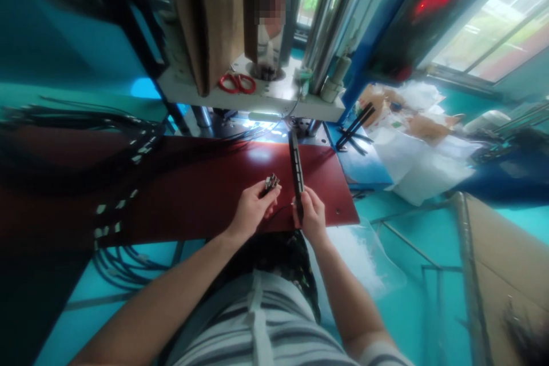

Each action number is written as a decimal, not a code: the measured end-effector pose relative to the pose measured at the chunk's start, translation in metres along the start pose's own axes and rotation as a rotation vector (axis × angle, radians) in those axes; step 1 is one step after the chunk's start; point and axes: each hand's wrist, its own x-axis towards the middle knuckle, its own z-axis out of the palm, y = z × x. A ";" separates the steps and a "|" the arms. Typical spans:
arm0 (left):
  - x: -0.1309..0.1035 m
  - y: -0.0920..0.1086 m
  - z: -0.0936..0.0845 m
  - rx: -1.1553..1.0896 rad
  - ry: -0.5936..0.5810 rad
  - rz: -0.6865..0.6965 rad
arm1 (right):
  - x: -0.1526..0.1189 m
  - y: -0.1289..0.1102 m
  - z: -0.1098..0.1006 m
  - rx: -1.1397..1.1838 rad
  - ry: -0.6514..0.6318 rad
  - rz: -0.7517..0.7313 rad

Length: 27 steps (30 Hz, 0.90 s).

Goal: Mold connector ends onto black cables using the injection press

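1. fingers of the left hand point(252, 206) are curled almost closed, with the thumb and fingertips pinching a small bunch of metal-ended pieces point(271, 183).
2. the right hand point(314, 216) is closed around the near end of a long, narrow dark bar point(297, 163), its thumb laid along the side; pale segments run in a row down the bar.
3. the bar stretches forward from the right hand, its far end close to the lit opening of a machine with a white plate point(184, 91); whether it touches anything there, i cannot tell.
4. the metal-ended pieces show at the tips of the left hand, just left of the bar, with a gap between.
5. both hands are near each other over the front part of the red-brown worktop point(223, 183).
6. black cables point(124, 174) with pale ends spread over the left of the worktop, well apart from the hands.
7. red-handled scissors point(237, 83) lie on the white plate.
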 end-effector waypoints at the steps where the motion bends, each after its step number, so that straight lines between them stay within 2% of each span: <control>1: 0.000 0.000 0.000 -0.020 -0.010 0.007 | 0.000 0.001 -0.001 0.023 0.005 0.003; 6: 0.000 0.002 0.002 0.068 -0.128 -0.043 | -0.002 0.001 -0.001 0.046 -0.003 0.023; 11: 0.003 0.003 0.005 0.228 -0.212 0.009 | -0.005 -0.006 0.000 -0.019 -0.062 0.018; 19: 0.008 0.002 0.008 0.214 -0.205 -0.046 | -0.005 -0.005 -0.001 -0.099 -0.100 0.001; 24: 0.007 -0.002 0.005 0.220 -0.159 -0.019 | -0.004 -0.001 0.001 -0.231 -0.112 -0.057; 27: 0.004 -0.001 0.001 0.173 -0.179 -0.058 | -0.004 -0.003 0.002 -0.239 -0.142 -0.053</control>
